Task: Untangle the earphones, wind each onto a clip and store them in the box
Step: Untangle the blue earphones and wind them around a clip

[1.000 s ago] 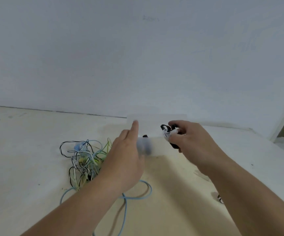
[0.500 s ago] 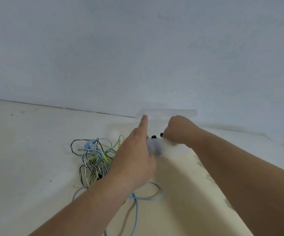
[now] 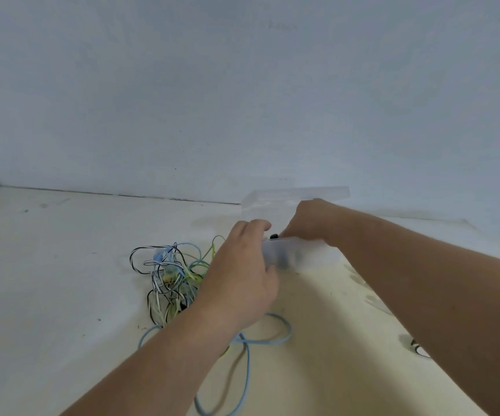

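Clear plastic here: our left hand [image 3: 242,274] is gripping the left end of the see-through rectangular box [image 3: 301,254], which is sitting on the cream counter [image 3: 47,265]. Our right hand [image 3: 310,223] is dipping into it with its fingers hidden, so we can't tell its grip. The multicoloured tangle of earphone cables [image 3: 169,270] is lying just left of the box.

- The box [image 3: 299,253] stands on the worktop [image 3: 47,265] near its rear edge, with its lid [image 3: 295,195] raised behind it.
- The tangle of earphones [image 3: 170,274] lies just left of the box, and one cable loop [image 3: 272,334] trails toward the front edge.
- The left hand [image 3: 242,277] is at the box's left end.
- The right hand [image 3: 312,220] is over the box from the right.
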`<control>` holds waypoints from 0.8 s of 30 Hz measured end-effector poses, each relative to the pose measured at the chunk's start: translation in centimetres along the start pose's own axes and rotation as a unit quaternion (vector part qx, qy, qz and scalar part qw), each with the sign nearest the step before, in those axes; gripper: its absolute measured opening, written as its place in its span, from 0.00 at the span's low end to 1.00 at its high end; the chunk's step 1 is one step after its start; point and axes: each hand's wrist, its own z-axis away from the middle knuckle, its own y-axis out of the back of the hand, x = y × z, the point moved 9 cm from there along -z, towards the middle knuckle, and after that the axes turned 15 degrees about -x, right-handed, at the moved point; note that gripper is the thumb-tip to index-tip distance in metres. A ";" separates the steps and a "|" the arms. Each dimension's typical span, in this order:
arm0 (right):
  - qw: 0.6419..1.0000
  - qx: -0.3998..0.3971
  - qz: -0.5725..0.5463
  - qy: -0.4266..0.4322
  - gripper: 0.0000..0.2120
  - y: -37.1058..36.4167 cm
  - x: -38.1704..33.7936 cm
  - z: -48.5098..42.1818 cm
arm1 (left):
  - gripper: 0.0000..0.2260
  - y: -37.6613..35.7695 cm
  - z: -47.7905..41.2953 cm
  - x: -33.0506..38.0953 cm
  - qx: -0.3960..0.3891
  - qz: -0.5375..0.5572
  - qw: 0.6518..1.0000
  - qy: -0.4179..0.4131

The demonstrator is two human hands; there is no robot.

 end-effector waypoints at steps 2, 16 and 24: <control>0.997 0.006 -0.078 0.021 0.20 0.3 0.4 0.6 | 0.24 0.4 0.2 0.1 0.009 0.021 1.000 -0.006; 0.967 -0.011 -0.078 0.242 0.07 -7.0 -4.3 11.5 | 0.19 5.2 1.3 0.8 0.160 0.125 0.978 -0.047; 0.896 0.099 -0.275 0.335 0.08 -5.6 -1.3 10.5 | 0.10 0.7 0.4 2.1 -0.054 0.219 0.972 -0.071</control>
